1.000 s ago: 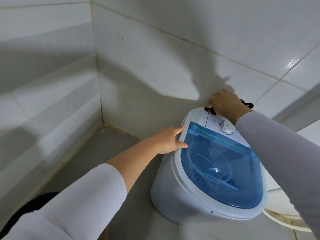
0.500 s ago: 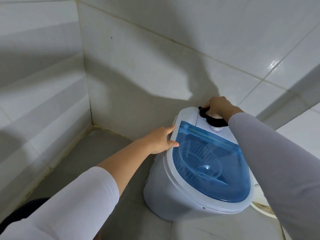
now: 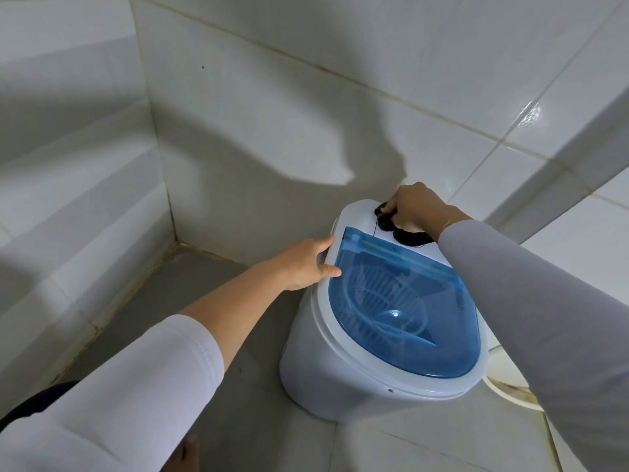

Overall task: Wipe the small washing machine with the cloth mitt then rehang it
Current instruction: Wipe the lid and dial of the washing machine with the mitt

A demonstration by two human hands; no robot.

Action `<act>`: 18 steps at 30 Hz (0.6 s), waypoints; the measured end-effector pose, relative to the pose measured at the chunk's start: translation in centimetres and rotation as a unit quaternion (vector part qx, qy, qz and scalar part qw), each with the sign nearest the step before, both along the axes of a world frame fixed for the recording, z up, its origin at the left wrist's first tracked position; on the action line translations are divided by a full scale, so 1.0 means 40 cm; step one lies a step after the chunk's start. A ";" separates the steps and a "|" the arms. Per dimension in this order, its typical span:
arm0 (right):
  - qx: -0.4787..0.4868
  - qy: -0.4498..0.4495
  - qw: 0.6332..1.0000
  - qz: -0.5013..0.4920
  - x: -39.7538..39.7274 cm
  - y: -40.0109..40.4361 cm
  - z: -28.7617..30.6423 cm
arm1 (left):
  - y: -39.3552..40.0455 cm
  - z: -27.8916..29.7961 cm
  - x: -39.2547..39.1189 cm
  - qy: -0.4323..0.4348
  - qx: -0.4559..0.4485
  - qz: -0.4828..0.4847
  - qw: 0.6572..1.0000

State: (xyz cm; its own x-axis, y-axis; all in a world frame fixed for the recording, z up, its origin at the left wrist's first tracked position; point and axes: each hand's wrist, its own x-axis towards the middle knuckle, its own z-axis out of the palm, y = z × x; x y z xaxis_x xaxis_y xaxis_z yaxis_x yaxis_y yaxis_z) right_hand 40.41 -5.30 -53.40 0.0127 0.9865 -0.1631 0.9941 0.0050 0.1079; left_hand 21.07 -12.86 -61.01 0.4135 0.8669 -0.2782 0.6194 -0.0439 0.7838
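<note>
A small white washing machine (image 3: 343,379) with a clear blue lid (image 3: 405,308) stands on the floor near a tiled corner. My right hand (image 3: 417,207) presses a black cloth mitt (image 3: 406,235) onto the white control panel at the back of the machine's top; most of the mitt is hidden under the hand. My left hand (image 3: 304,265) grips the left rim of the machine, thumb resting on the edge of the blue lid. A ribbed basket shows through the lid.
White tiled walls (image 3: 272,107) meet in a corner left of the machine, close behind it. The grey tiled floor (image 3: 190,301) extends left and toward me. A stained white curved rim (image 3: 510,391) lies on the floor right of the machine.
My right hand has slid the mitt leftward from the back right of the panel over the control knob. My left hand keeps its hold on the rim.
</note>
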 end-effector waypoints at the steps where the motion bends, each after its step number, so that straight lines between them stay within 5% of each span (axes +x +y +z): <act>1: -0.006 -0.001 1.000 0.005 0.001 -0.004 0.000 | -0.001 0.001 0.001 0.001 0.002 0.000 1.000; 18: -0.064 -0.190 0.968 0.151 0.028 -0.085 0.022 | -0.003 -0.001 0.005 0.015 0.003 0.011 1.000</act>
State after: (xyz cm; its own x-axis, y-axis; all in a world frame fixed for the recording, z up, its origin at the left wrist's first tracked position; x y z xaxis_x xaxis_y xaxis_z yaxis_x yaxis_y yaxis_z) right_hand 41.53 -8.70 -52.51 -0.1895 0.9269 -0.3239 0.8342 0.3260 0.4447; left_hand 21.27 -12.97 -61.04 0.3866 0.8768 -0.2860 0.6438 -0.0345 0.7644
